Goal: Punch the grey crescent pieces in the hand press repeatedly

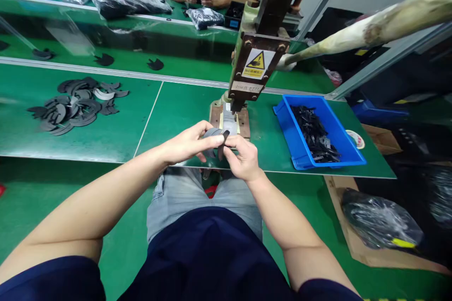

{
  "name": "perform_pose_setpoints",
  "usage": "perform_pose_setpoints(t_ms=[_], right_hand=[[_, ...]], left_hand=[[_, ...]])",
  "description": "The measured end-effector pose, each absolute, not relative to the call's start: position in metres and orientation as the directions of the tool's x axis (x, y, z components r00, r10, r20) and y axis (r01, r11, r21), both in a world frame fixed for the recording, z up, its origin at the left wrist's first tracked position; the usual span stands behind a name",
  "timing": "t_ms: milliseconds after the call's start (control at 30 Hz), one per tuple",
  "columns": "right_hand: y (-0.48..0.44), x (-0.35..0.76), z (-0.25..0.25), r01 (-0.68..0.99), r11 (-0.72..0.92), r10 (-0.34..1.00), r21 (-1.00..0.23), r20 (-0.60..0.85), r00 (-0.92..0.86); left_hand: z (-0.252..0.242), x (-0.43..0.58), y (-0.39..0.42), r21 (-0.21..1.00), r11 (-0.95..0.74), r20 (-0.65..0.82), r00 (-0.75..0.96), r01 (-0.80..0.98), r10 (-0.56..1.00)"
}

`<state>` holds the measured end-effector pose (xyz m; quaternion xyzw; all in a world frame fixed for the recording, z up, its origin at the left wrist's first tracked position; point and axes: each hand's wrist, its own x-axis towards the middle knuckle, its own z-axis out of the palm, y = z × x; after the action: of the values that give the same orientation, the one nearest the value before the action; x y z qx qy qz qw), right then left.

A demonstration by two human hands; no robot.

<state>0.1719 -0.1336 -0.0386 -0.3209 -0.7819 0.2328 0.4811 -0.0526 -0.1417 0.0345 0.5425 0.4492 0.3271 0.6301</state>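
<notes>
Just in front of the press base (213,115), at the table's front edge, my two hands meet. My left hand (197,142) is closed around a curved dark grey piece (210,136), thumb reaching right. My right hand (243,154) pinches a thin black part (223,145) that stands upright against the grey piece; whether the two are joined I cannot tell. Above them hangs the press head (252,67) with a yellow warning label, its ram pointing down at the base. Fingertips partly hide both parts.
A blue bin (287,134) of small black parts stands right of the press, a tape roll (355,139) beside it. Curved grey pieces (79,103) lie piled at left. Black parts (155,64) sit on the belt behind. Two people work across the line.
</notes>
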Motion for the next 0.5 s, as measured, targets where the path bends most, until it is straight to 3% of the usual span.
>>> perform_pose_setpoints(t_ms=[200,333,500], right_hand=[[-0.133,0.186,-0.041,0.344,0.630,0.776,-0.696,0.554,-0.302],[-0.145,0.222,-0.042,0.398,0.567,0.823,-0.722,0.521,-0.228],[-0.165,0.279,-0.043,0.495,0.489,0.858,-0.718,0.497,-0.127]], left_hand=[[0.014,-0.065,-0.125,0.947,0.321,-0.299,0.410,0.015,0.862],[-0.020,-0.093,-0.087,0.926,0.343,-0.329,0.107,-0.161,0.938],[-0.044,-0.114,0.001,0.887,0.391,-0.442,-0.208,-0.246,0.873]])
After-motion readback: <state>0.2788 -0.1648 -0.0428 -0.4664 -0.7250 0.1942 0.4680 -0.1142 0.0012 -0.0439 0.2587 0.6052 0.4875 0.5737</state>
